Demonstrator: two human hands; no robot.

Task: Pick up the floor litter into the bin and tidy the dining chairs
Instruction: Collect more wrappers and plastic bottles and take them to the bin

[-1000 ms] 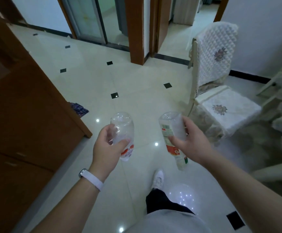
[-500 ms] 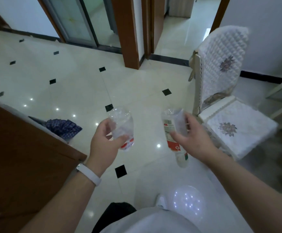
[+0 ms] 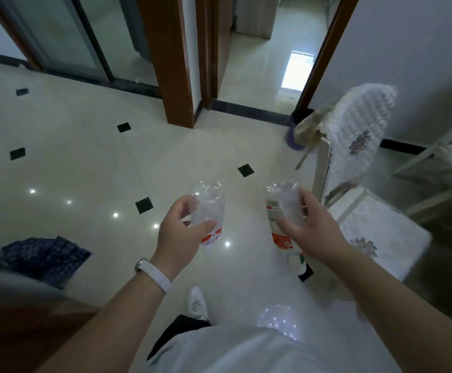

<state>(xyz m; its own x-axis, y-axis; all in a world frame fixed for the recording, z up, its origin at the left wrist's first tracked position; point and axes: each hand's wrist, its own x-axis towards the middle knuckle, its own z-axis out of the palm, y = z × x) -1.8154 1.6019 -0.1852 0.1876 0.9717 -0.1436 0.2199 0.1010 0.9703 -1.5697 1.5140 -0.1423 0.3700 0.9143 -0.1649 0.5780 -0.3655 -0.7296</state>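
Your left hand (image 3: pixel 181 234) wraps a clear crumpled plastic bottle (image 3: pixel 207 211); your right hand (image 3: pixel 317 230) grips a taller red-labelled plastic bottle (image 3: pixel 280 214); both neck-down, likely bound for the dark purple bin (image 3: pixel 298 125) at the floor's far edge.

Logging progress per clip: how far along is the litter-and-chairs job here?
Done: two bottles are off the floor. In hand: the left hand grips the shorter bottle, the right hand the longer bottle. Left: binning both; the likely bin stands ahead behind the covered chair, not yet tidied; a checked cloth lies on the floor.
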